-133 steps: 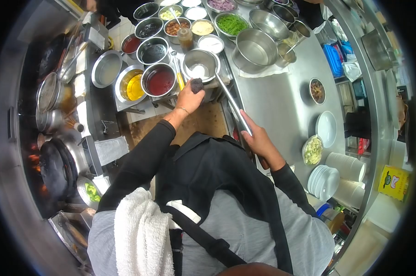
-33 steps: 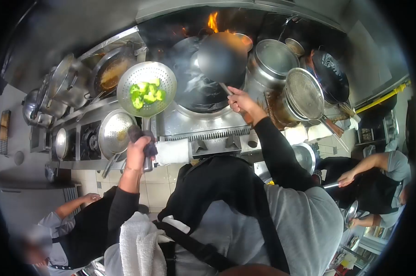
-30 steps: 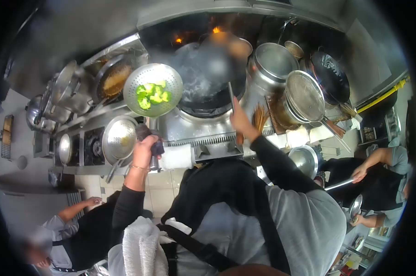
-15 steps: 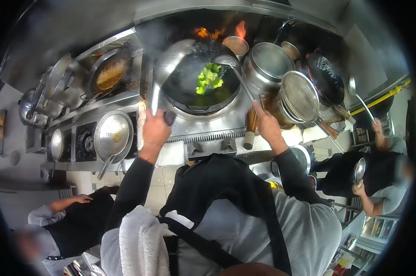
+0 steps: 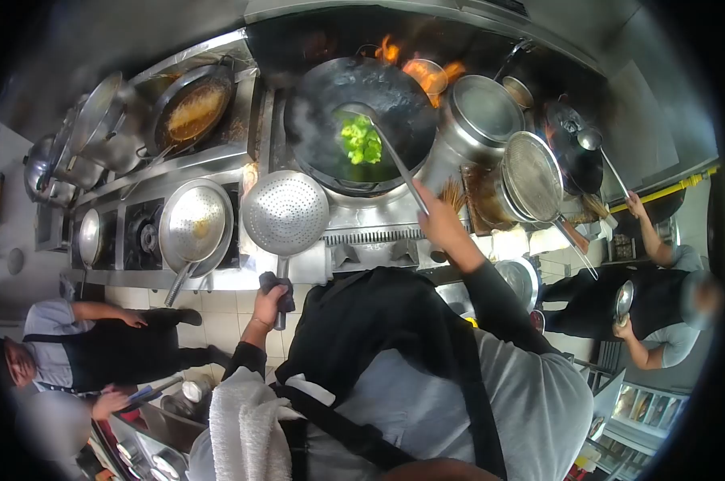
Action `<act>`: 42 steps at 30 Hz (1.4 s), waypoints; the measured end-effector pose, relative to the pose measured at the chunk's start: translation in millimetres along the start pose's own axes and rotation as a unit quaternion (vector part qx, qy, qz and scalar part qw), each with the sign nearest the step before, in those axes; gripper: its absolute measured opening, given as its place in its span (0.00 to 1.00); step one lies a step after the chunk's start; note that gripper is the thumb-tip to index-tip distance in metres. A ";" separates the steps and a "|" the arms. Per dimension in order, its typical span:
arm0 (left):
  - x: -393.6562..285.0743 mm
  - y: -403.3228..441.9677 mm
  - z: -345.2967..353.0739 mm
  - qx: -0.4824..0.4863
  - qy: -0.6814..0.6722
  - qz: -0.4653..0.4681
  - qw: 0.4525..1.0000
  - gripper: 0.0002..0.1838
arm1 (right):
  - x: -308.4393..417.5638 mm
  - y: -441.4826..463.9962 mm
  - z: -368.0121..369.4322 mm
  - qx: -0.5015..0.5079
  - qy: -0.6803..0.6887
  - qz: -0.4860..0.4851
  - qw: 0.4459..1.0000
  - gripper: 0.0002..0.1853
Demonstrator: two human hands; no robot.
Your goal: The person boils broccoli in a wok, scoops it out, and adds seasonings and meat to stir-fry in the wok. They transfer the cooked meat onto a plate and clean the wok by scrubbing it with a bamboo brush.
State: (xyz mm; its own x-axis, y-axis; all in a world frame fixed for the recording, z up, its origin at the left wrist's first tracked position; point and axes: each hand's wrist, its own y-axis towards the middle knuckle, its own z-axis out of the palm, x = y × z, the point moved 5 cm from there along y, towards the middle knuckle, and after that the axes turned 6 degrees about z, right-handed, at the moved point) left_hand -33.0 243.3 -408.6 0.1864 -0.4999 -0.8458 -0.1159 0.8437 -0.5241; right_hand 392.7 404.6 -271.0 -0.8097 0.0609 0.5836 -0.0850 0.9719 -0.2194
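My left hand is closed round the handle of a perforated skimmer, a dark wrap covering the grip. Its round bowl hangs above the front of the stove, left of the wok and apart from it. In the black wok lies a small heap of bright green vegetables. My right hand grips a long-handled ladle, which slants into the wok. The ladle's bowl is at the far side of the greens, seemingly touching them.
Flames rise behind the wok near a small pot. A lidded pot and a wire strainer stand right. Left are a pan of brown liquid and another skimmer. Co-workers stand on both sides, one holding a ladle.
The skimmer has come back toward me from over the wok's left side, my left hand lower with it. The ladle has moved left, along with the greens.
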 end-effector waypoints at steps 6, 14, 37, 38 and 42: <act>-65.8 33.1 13.4 -0.008 -0.062 0.059 0.996 0.25 | 23.6 -83.6 -63.2 0.070 0.012 -0.055 0.996 0.43; -110.6 147.2 174.4 0.090 -0.072 -0.062 0.991 0.27 | 3.0 19.3 -31.4 -0.053 -0.155 -0.009 0.986 0.39; -101.2 146.6 228.1 0.070 -0.195 -0.048 0.977 0.08 | -7.9 -62.9 -21.1 0.027 -0.125 -0.119 0.985 0.40; -93.5 139.6 223.0 0.064 -0.165 -0.027 0.984 0.08 | -14.3 -42.5 -4.7 -0.003 -0.153 -0.071 0.986 0.40; -43.3 88.7 185.3 0.090 -0.194 -0.019 0.977 0.10 | 2.3 -52.3 -6.1 -0.068 -0.179 -0.027 0.981 0.39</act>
State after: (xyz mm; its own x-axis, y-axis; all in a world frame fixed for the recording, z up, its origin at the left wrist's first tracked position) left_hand 129.5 376.0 -400.1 0.5471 -0.4494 -0.7062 0.0648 0.8639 -0.4995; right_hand 398.8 355.3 -253.4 -0.9603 -0.0515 0.2743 -0.0750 0.9943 -0.0760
